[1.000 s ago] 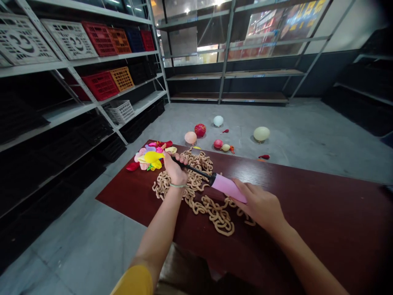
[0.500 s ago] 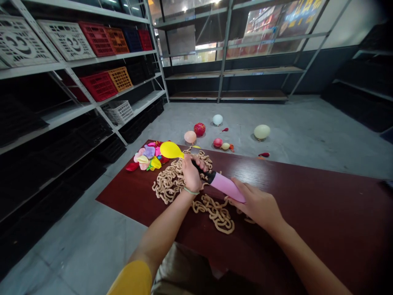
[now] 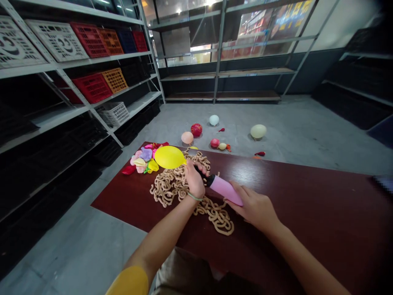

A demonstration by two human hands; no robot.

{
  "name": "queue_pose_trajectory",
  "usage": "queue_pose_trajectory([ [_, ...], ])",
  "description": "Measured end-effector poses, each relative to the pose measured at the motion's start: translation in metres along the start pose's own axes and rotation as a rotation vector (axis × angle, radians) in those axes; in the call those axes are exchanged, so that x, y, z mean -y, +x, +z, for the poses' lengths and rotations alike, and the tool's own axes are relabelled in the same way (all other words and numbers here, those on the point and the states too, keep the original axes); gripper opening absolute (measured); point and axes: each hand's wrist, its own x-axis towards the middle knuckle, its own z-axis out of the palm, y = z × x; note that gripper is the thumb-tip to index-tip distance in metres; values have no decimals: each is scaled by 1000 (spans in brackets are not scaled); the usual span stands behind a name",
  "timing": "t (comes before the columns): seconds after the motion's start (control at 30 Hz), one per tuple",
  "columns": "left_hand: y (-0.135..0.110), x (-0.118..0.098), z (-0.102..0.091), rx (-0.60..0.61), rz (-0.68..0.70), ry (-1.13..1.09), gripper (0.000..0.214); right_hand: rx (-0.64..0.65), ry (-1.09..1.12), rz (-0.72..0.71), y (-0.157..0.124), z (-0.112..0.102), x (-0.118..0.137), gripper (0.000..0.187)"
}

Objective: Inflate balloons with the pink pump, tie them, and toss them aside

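A yellow balloon [image 3: 169, 157], partly blown up, sits on the nozzle of a pink hand pump [image 3: 223, 189]. My left hand [image 3: 194, 179] is closed round the balloon's neck and the pump's black tip. My right hand [image 3: 254, 207] grips the pink barrel from behind. Both are above a dark red table [image 3: 307, 213]. Under them lies a tangled beige chain of loops [image 3: 181, 184].
A heap of flat coloured balloons [image 3: 141, 159] lies at the table's far left corner. Several blown-up balloons [image 3: 258, 131] rest on the grey floor beyond. Metal shelves with plastic crates [image 3: 104, 82] line the left wall, with more shelving along the back wall.
The yellow balloon has swelled from limp to a rounded shape. My left hand slid back along the pump rod toward the barrel, which has closed in.
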Motion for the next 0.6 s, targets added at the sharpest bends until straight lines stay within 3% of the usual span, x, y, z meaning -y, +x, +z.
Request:
queue_pose_trajectory([
  [0.1,-5,0,5,51,0,-1,33,-15,25,3,2,0,-2,51],
  [0.2,3,-12,8,79,22,-26,33,-48,6,-20,-2,-4,-25,51],
  [0.4,27,-37,3,-23,124,-76,30,-71,-68,-85,-12,-3,-70,50],
  [0.5,24,-30,1,-99,155,-77,30,-48,-96,-72,-12,2,-62,47],
  [0.6,7,-9,5,-62,104,-45,31,-34,-65,-31,-9,6,-40,45],
])
